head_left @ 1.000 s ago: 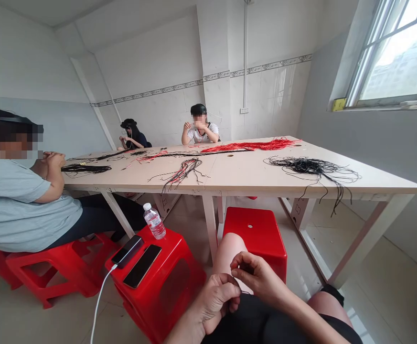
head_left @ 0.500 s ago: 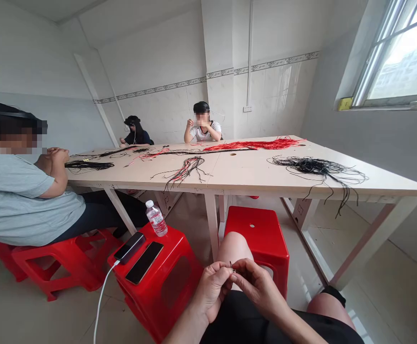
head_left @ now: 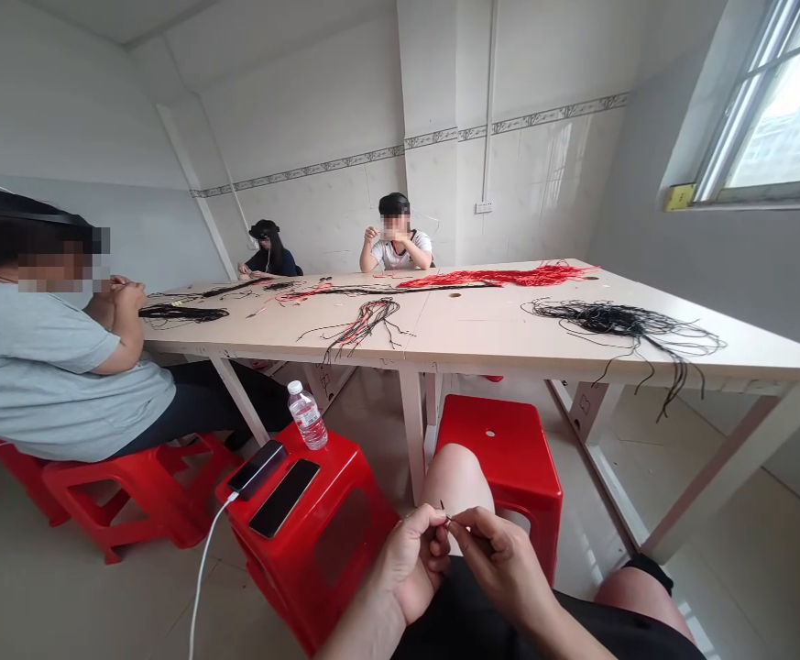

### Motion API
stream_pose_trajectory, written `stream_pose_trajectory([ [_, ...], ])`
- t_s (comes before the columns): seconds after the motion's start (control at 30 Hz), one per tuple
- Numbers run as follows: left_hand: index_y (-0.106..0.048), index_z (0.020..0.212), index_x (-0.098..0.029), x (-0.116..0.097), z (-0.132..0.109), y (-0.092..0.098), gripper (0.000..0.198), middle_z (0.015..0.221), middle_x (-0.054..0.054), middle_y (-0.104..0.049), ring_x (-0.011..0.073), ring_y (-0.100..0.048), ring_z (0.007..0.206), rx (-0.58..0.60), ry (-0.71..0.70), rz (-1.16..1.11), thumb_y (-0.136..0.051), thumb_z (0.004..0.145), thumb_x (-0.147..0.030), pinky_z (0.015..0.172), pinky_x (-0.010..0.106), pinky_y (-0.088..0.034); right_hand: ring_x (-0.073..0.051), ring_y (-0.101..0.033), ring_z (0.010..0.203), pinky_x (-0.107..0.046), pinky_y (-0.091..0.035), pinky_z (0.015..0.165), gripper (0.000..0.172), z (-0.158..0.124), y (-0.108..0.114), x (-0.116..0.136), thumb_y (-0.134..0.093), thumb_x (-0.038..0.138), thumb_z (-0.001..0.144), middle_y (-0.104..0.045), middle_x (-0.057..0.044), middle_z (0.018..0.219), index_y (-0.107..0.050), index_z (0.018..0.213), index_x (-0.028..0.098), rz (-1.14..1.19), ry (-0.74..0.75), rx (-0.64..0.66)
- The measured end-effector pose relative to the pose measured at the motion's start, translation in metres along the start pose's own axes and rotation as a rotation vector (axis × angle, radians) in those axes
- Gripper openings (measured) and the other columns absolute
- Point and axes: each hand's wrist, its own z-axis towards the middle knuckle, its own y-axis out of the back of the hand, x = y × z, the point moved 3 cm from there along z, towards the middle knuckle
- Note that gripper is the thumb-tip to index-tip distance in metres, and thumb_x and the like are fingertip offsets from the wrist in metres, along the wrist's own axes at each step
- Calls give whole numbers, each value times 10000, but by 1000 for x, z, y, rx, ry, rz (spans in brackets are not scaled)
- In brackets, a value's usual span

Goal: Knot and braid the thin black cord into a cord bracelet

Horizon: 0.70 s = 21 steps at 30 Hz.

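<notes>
My left hand is closed in a pinch, thumb against forefinger, over my bare knee. From its fingertips sticks up the short dark end of a thin black cord. Close beside it, on the right, my right hand pinches the same small piece between thumb and forefinger. The fingertips of both hands almost touch. Most of the cord is hidden by the fingers, and its finer detail is too small to make out.
Ahead stands a long pale table with black cords, red cords and a mixed bundle. Red stools flank my knee; the left one bears a water bottle, phone and power bank. Several co-workers sit around.
My right hand's fingers have shifted slightly at the cord, and its end now stands as a short tip above my left thumb. The view has turned a little to the left.
</notes>
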Motion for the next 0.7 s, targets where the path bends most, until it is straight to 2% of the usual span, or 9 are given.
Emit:
stream_pose_trajectory([
  [0.37,-485,650,-105,4,5,3,75,516,-35,-451,13,-362,392,-22,59,-77,-551,683,-123,345,127,-184,-132,-595,599,-205,-422,558,204,-2,-3,-2,-458,295,870,-668,-16,692,-594,759,191,-5,-19,-4],
  [0.57,-485,647,-111,2,3,1,81,519,-38,-445,12,-357,394,25,83,-90,-552,689,-127,339,125,-163,-130,-597,615,-206,-423,579,184,-2,-4,-4,-462,271,870,-669,-18,711,-600,780,189,-37,55,-11],
  [0.7,-486,647,-114,-4,-1,3,112,539,-41,-451,5,-341,412,30,-27,54,-592,671,-137,356,124,-129,-123,-566,588,-207,-415,571,192,-2,-1,0,-459,274,872,-649,-15,687,-592,764,187,-43,91,-22],
])
